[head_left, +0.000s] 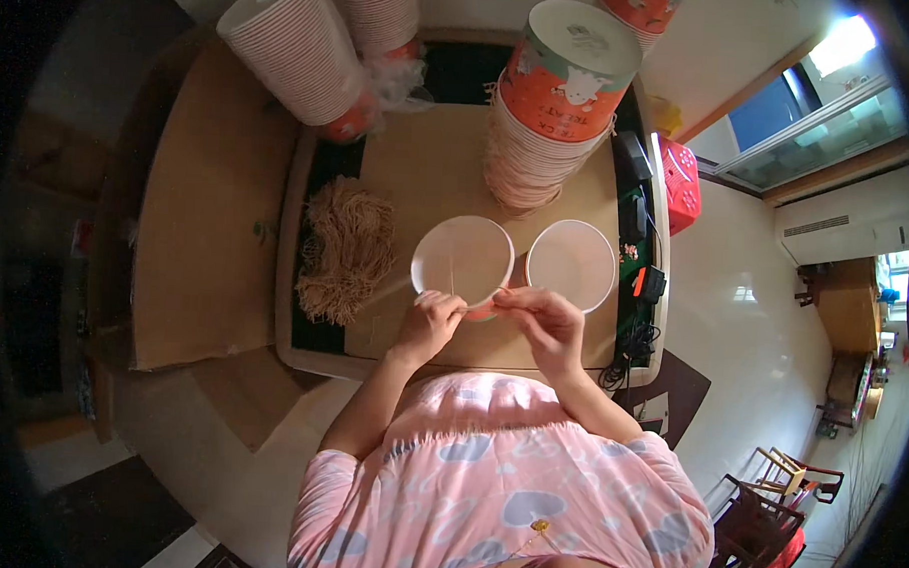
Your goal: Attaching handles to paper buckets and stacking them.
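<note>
Near the front edge of the table (583, 339), the left hand (428, 323) and right hand (548, 322) meet with fingers pinched together at the near rim of a round white paper bowl (462, 259); what they pinch is too thin to make out, perhaps a strand; the bowl looks empty, its inside smooth and pale; just beside it on the right sits a second white bowl (572, 263), also empty; left of both lies a loose tangled heap of tan fibrous strands (346, 245); behind the bowls rises a tall stack of nested bowls (551, 97), orange printed outside with ribbed white rims; toward the far left corner leans another ribbed stack (297, 53); black devices and cables (635, 280) crowd the right edge.
</note>
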Action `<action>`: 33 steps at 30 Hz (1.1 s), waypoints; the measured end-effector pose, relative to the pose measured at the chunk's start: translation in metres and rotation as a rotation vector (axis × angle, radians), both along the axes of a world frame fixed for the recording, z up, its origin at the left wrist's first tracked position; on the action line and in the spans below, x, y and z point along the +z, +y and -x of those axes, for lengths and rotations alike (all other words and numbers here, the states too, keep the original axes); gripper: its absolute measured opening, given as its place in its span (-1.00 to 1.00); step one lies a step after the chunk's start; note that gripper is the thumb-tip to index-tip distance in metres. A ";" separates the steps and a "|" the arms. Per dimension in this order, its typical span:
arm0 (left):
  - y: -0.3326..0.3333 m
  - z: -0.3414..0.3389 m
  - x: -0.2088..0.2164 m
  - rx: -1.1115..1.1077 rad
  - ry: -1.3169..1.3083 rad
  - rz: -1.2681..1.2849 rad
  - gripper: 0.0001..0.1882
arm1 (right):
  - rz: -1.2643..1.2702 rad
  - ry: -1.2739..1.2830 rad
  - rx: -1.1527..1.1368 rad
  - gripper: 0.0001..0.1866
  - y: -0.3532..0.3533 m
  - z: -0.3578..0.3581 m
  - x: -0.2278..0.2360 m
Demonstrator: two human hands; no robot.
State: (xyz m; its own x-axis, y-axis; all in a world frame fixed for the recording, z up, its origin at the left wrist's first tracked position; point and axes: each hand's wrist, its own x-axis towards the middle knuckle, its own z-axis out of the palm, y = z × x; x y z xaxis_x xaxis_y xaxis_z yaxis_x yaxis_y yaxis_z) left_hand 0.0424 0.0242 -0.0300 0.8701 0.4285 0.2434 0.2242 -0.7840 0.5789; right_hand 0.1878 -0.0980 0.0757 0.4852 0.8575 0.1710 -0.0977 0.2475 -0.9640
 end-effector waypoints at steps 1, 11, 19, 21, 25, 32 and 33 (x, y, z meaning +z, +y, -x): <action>-0.001 -0.004 0.005 0.095 -0.036 0.178 -0.93 | -0.055 0.220 0.011 -0.84 -0.002 -0.001 0.003; -0.002 -0.017 0.029 0.226 -0.193 0.435 -0.84 | 0.459 0.134 0.128 -0.91 0.004 -0.015 -0.060; 0.003 -0.010 0.025 0.434 -0.194 0.469 -0.81 | 0.447 0.079 0.057 -0.85 0.003 -0.017 -0.059; 0.008 -0.006 0.016 0.499 -0.216 0.376 -0.83 | 0.496 0.139 0.094 -0.85 0.000 -0.022 -0.057; 0.019 -0.002 0.025 0.525 -0.208 0.470 -0.83 | 0.546 0.205 0.106 -0.88 -0.004 -0.028 -0.063; 0.008 -0.010 0.041 0.526 -0.202 0.575 -0.83 | 0.314 0.292 -0.073 -0.89 0.014 -0.012 -0.063; 0.006 -0.012 0.043 0.540 -0.204 0.568 -0.83 | 0.396 -0.202 -0.050 -0.88 0.012 -0.006 -0.058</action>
